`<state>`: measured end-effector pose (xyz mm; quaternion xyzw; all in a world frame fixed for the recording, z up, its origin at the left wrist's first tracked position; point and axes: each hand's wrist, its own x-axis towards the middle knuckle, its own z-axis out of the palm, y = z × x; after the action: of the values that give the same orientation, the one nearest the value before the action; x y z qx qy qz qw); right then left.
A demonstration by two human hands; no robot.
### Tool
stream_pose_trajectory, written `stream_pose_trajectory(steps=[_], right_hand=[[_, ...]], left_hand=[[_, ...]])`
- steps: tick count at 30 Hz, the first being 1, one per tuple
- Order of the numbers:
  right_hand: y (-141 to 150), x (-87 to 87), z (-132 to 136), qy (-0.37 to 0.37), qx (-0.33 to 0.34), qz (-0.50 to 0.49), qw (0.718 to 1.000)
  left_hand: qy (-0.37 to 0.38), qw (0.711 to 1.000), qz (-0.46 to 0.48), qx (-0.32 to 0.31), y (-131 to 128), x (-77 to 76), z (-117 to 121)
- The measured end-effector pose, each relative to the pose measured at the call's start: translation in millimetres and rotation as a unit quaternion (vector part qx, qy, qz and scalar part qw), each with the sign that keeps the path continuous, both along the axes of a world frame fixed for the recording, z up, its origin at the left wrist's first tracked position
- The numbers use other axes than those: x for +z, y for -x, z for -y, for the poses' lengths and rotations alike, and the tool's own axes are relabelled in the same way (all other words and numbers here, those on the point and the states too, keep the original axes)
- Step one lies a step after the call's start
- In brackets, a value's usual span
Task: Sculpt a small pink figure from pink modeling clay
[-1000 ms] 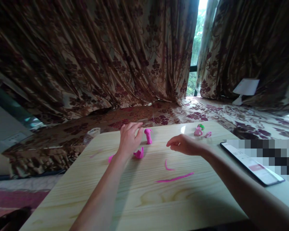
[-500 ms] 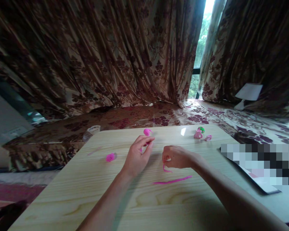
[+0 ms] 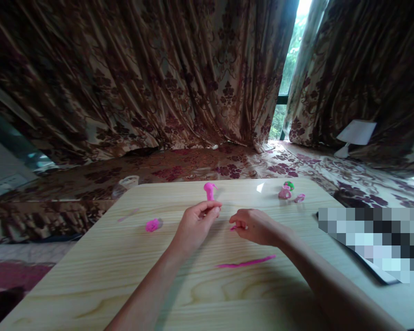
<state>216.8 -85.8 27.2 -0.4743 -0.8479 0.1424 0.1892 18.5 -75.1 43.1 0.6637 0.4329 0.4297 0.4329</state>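
My left hand [image 3: 198,225] is over the middle of the table, thumb and fingertips pinched together; whatever is between them is too small to make out. Just beyond it stands a pink clay figure [image 3: 209,189] with a rounded top and a thin pointed piece sticking out to the right. My right hand [image 3: 258,226] has its fingers curled, and a bit of a thin pink clay strip [image 3: 233,228] shows at its fingertips. Nearer to me lies a long flattened pink clay strip [image 3: 246,262]. A crumpled pink clay lump [image 3: 152,225] rests to the left.
At the table's [image 3: 193,299] far right sit a pink clay piece with a green ball [image 3: 289,185] and a smaller pink piece [image 3: 300,198]. A blurred-out flat device [image 3: 372,248] lies at the right edge. Beyond are a clear plastic container [image 3: 126,185] and a white lamp [image 3: 357,132].
My right hand has turned and its fingers have loosened a little; the thin strip no longer hangs below it. My left hand has lowered slightly, uncovering more of the pink figure.
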Motion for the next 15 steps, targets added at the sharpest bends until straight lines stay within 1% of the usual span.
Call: stream_pose_trajectory(steps=[2, 5, 7, 9, 12, 15], right_hand=[[-0.9, 0.8, 0.3, -0.014, -0.008, -0.01, 1.0], [-2.2, 6.1, 1.5, -0.03, -0.01, -0.074, 0.997], [-1.7, 11.4, 3.2, -0.04, -0.012, -0.131, 0.991], [0.2, 17.0, 5.7, -0.041, -0.012, -0.183, 0.982], [3.5, 24.1, 9.7, -0.008, 0.006, -0.246, 0.969], [4.8, 27.7, 12.1, 0.05, 0.024, -0.297, 0.953]], left_hand=[[0.002, 1.0, -0.002, -0.001, -1.2, -0.3, 0.5], [0.017, 1.0, -0.008, -0.008, -4.4, -2.2, 2.2], [0.038, 0.999, -0.003, -0.034, -7.5, -3.5, 4.3], [0.063, 0.995, 0.019, -0.072, -11.3, -3.9, 7.1], [0.112, 0.985, 0.064, -0.113, -16.4, -2.6, 11.2], [0.163, 0.976, 0.087, -0.117, -18.1, 0.1, 13.8]])
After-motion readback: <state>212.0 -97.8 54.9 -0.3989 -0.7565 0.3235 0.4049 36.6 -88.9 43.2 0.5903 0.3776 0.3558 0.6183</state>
